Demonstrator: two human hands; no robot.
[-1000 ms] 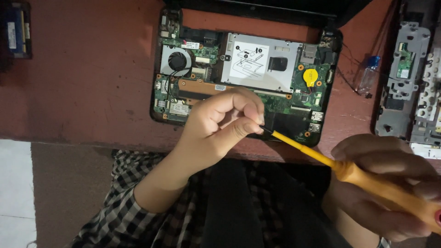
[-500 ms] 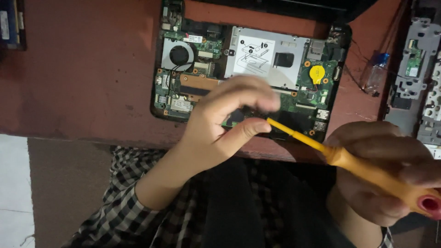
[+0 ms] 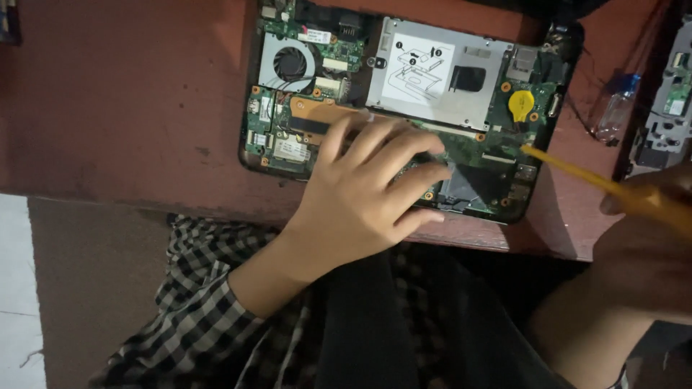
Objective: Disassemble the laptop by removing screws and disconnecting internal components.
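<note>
- Left hand: fingers spread apart and extended, palm down, gripping nothing. The fingertips rest on the exposed circuit board of the opened laptop base, across its middle and lower section.
- Right hand: fingers curled around the handle of a yellow screwdriver. The handle is gripped at the right edge of the view; the shaft slants up and left.
- Screwdriver tip: at the right part of the board, just below the yellow coin cell. Contact with the board cannot be confirmed.
- Laptop base location: flat on the reddish-brown table, at the table's near edge, directly ahead of the person.
- Board layout: round cooling fan at upper left; silver metal drive cover with a white diagram label at upper centre.
- Beside the base: a small clear bottle with a blue cap lies to the right; a second disassembled chassis sits further right.
- Hidden: the left hand covers the lower-middle board area; components under it cannot be seen.
- Cut off: the right hand and the second chassis run out of frame. The right hand is dim and blurred; single fingers are hard to make out.
- A checked sleeve covers the left forearm.
</note>
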